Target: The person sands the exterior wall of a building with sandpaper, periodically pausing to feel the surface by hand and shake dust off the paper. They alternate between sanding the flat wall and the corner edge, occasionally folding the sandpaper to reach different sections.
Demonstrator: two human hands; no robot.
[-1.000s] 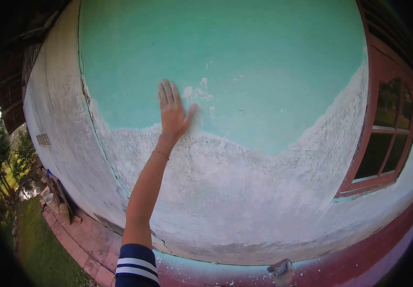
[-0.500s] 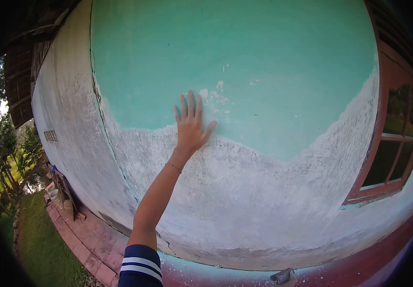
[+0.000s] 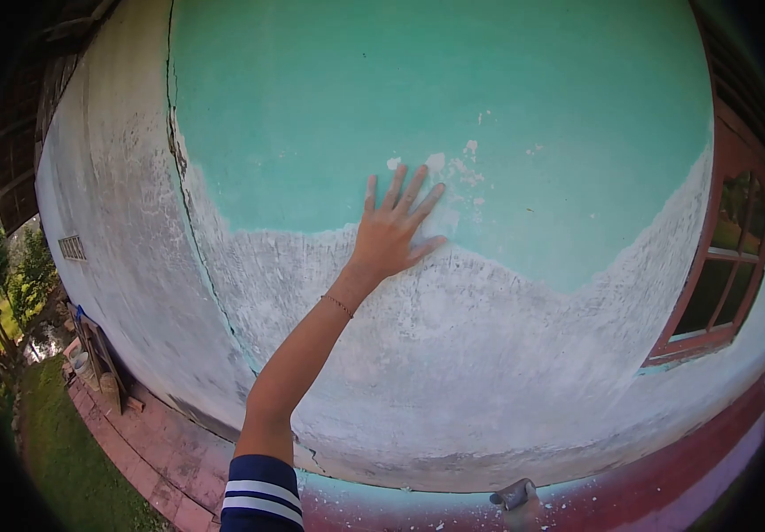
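Observation:
My left hand (image 3: 391,226) lies with fingers spread against the wall, where green paint (image 3: 453,80) meets the bare whitish surface (image 3: 453,355). A thin bracelet circles the wrist, and a dark blue sleeve with white stripes (image 3: 263,496) covers the upper arm. White chipped spots (image 3: 467,173) show in the paint just right of the fingertips. Low at the bottom edge, my right hand (image 3: 524,514) is closed around a dark grey tool (image 3: 513,494) whose kind I cannot make out.
A brown-framed window (image 3: 726,248) is at the right. A long crack (image 3: 179,168) runs down the wall at left. Boards and a bucket (image 3: 85,368) lean by the wall on the reddish paved ledge (image 3: 161,443), beside grass (image 3: 63,461).
The view has shifted somewhat. My left hand has moved right along the wall toward the chipped spots, its fingers spread wider. The grey tool in my right hand has risen slightly and tilted.

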